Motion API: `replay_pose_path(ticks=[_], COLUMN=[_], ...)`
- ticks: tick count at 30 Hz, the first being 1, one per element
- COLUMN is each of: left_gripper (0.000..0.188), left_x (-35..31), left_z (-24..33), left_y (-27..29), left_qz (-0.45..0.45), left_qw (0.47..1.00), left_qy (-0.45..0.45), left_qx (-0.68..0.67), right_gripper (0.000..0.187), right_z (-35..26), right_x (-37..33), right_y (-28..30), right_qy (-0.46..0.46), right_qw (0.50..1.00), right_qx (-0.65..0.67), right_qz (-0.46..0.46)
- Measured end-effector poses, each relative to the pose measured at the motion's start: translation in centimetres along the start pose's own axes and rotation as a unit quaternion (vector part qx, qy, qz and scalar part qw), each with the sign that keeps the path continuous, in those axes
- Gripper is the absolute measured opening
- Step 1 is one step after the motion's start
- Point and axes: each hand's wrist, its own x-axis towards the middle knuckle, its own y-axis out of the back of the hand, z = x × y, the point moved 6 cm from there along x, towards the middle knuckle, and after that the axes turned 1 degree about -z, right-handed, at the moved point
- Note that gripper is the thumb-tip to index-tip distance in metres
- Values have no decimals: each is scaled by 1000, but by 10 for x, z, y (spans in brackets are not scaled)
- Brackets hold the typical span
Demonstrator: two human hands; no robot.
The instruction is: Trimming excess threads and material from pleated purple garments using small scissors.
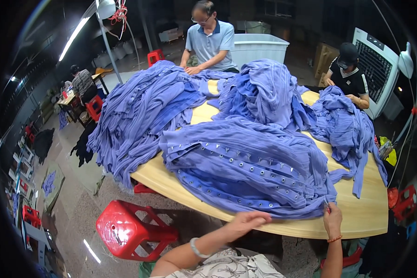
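A heap of blue-violet ribbed knit garments [245, 162] lies before me on the light wooden table [356, 222], with rows of metal-ringed eyelets or buttons along its edges. My left hand [248, 223] is held just off the table's near edge, fingers stretched out and slightly blurred, with nothing visible in it. At the heap's right end, my right hand [332, 220] is closed around a small pointed metal tool [327, 206] with a bit of red on it. Its tip is beside the knit fabric; the tool's exact kind is too small to tell.
More knit heaps lie at the left [143, 106], the back [266, 92] and the right [340, 116]. One person [213, 44] works across the table, another [350, 74] at the right. A red stool [125, 227] stands at the near left, an air cooler [377, 65] behind the right-hand person.
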Motion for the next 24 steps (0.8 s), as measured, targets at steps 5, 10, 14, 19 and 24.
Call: replay_pose_path(ticks=[5,10,14,19,24], left_gripper=[21,24,37,49,48], left_x=[-2,51,108,138,120], left_z=[137,212,208,151,152], left_y=[89,170,235,261,240], left_qz=[294,351,324,323,331], left_qw=[853,670,641,685,682], left_qy=[-219,-335,-225,1,-5], left_qx=[372,562,658,653,652], right_gripper=[8,32,33,27,24], right_z=[-22,-157,-247,-227,-220], right_x=[19,83,131,180,166], right_y=[55,52,21,-85,-68], right_qy=[7,178,257,123,115], right_qw=[991,971,947,986,988], right_qx=[82,131,170,34,47], right_qz=[106,94,88,-110,-91])
